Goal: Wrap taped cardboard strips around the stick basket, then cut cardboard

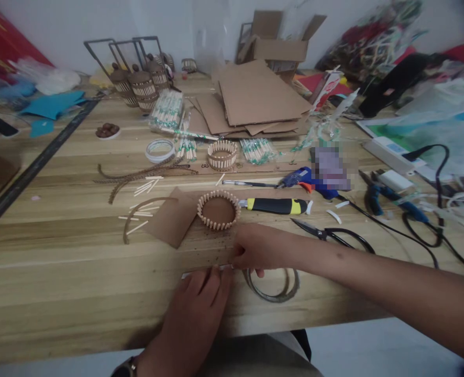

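At the left of the work area on the pale wood-grain table (78, 293), a thin, curved brown strip (127, 225) rests partly over a flat tan cardboard piece (171, 220). Both look light; the strip is probably springy, best lifted by an end, the cardboard stiff enough to take by an edge.

Near the table's front edge, the left hand (200, 309) lies over a narrow, whitish strip (187, 274), its fingers side by side and laid down along it rather than wrapped around it. This strip seems light, thin and easily bent, so the two ends and long edges offer the surest hold.

Just beyond, the round brown cup fenced with short wooden sticks (218, 226) stands upright. It looks light but fragile at the sticks; its base is the safer grip.

The right hand (254, 248) is at the strip's right end, fingers curled in; I cannot tell what they pinch. Just beside it, partly under the wrist, sits a loosely coiled grey-brown band (274, 299), likely flexible and apt to spring open, so better held across its overlapping turns.
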`<state>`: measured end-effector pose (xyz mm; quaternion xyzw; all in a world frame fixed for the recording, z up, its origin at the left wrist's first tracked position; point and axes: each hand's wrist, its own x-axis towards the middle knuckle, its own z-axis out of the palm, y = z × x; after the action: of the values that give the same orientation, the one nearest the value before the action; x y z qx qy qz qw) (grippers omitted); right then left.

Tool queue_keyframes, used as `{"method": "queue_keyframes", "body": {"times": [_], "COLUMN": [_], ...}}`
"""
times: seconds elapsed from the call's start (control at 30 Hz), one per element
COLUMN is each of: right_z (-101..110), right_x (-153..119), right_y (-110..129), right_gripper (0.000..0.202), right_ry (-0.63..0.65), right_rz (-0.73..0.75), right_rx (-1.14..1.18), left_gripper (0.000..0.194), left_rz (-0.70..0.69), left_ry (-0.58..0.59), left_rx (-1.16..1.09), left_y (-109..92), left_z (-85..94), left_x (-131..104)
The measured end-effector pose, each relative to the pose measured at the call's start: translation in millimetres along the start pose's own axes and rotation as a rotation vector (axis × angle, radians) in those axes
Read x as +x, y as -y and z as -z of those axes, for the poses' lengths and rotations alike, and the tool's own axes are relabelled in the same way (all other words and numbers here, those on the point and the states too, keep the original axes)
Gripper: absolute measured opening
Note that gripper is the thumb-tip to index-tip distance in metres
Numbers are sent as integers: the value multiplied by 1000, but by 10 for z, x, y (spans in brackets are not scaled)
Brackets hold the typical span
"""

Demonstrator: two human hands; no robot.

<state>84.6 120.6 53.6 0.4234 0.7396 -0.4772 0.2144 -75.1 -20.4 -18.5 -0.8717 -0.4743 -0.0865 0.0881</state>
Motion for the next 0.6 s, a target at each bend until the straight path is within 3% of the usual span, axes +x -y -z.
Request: {"method": "queue_keyframes", "body": {"times": [0.17,0.4,0.6], "right_z": [26,9,-19], "right_x": [-42,-27,-48], "right_y": [2,-133,-174], "right_gripper": [25,21,15], "right_ry": [-13,-32,-36], "right_rz": [-72,7,62], "right_rx": [-66,-37,19], "left_gripper": [41,40,36], "left_rz": [8,0,26], "left_ry": [13,48,161], "left_rx": [30,49,-76], "left_y": [-53,-73,24], "left_z": [-2,30,54], "left_x": [57,96,151]}}
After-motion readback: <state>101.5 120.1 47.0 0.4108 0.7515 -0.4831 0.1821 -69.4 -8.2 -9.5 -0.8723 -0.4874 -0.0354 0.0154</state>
